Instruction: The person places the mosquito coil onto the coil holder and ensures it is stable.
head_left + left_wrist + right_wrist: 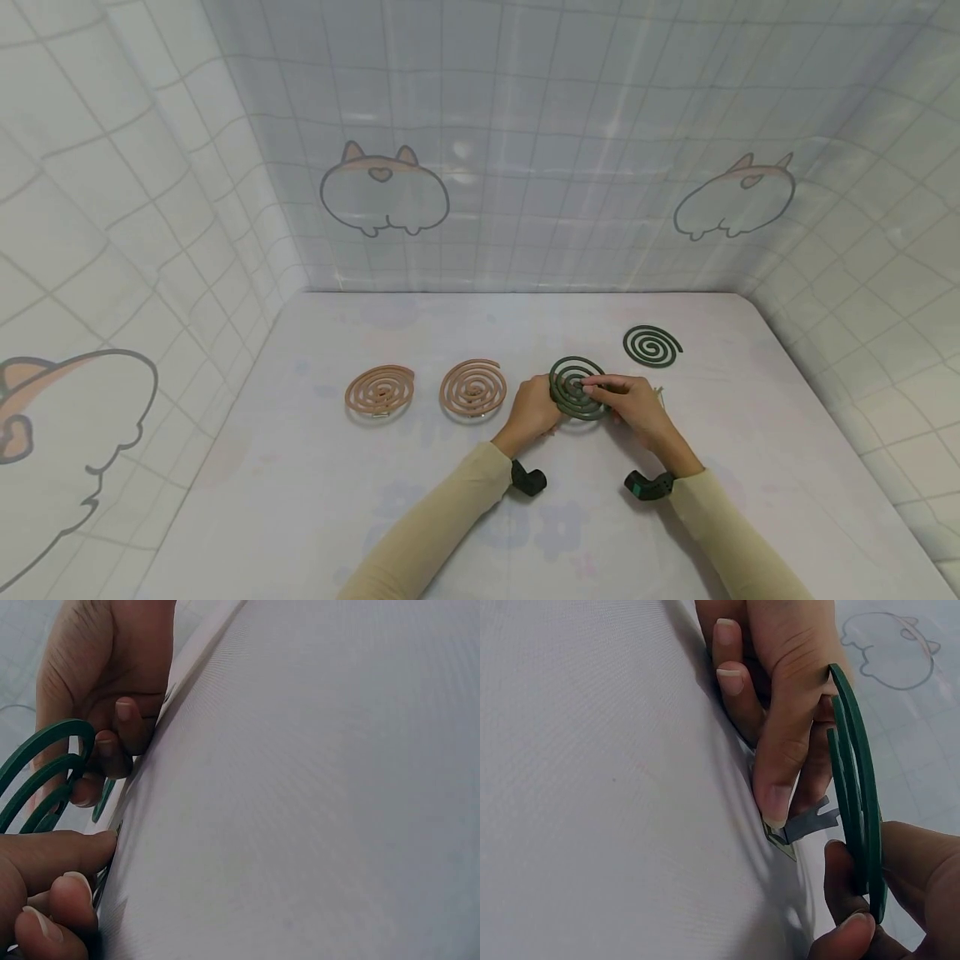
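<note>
A green mosquito coil (576,387) is held off the table, tilted, by my right hand (637,410), whose thumb and fingers pinch it near the centre. Behind the coil's left side, my left hand (534,407) is low at the table. In the right wrist view its thumb and fingers pinch a small flat metal coil stand (814,823). The stand's forked tip points at the coil; whether they touch I cannot tell. From the left wrist view, the coil's rings (45,742) stand between both hands, and the stand is mostly hidden.
Two brown coils, one at far left (380,390) and one nearer (473,388), sit raised over small stands. Another green coil (652,346) lies flat behind my right hand. A small pale thin piece (660,396) lies beside that hand. Patterned curtains surround the white table (300,500).
</note>
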### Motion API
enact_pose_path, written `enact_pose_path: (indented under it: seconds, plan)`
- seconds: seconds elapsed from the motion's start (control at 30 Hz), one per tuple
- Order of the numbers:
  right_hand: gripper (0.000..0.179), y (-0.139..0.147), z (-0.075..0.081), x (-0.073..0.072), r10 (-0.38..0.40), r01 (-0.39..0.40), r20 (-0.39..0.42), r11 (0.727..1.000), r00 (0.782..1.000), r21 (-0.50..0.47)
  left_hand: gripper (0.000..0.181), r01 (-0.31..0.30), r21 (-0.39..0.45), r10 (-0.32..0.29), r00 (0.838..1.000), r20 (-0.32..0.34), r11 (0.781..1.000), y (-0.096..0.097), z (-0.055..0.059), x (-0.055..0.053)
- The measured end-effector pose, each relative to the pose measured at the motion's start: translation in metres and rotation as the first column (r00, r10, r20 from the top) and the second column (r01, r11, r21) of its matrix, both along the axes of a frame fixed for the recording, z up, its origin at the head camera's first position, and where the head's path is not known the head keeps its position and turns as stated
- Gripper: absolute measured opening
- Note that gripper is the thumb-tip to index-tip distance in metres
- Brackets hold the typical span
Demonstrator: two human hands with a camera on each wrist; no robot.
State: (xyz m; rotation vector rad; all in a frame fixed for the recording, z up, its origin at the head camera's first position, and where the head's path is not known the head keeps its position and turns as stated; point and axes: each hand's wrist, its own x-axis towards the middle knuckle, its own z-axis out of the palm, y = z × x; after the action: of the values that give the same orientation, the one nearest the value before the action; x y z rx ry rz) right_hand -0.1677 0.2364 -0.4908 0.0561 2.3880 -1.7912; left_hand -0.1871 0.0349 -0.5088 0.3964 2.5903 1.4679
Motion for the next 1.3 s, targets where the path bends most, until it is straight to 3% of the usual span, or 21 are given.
enact_pose_path:
  seconds: [0.3,0.93,1.3]
  plan:
    - [0.037,-0.0075,0.0021,0.0002,-0.047,0.048,-0.026,0.998,0.999,0.048,0.026,-0.012,-0.023,0.012,1.000,0.005,1.000,0.0007,0.0003,0.0003]
    - [0.039,-0.0099,0.0025,0.0012,-0.052,0.052,-0.012,0.997,0.999,0.056,0.029,-0.018,0.066,0.013,0.997,0.072,0.998,-0.0027,0.0028,0.0016]
    - [0.037,-0.0092,0.0021,0.0010,-0.047,0.047,-0.006,0.997,0.999,0.065,0.030,-0.007,0.046,0.004,0.998,0.060,0.999,-0.0025,0.0035,0.0015]
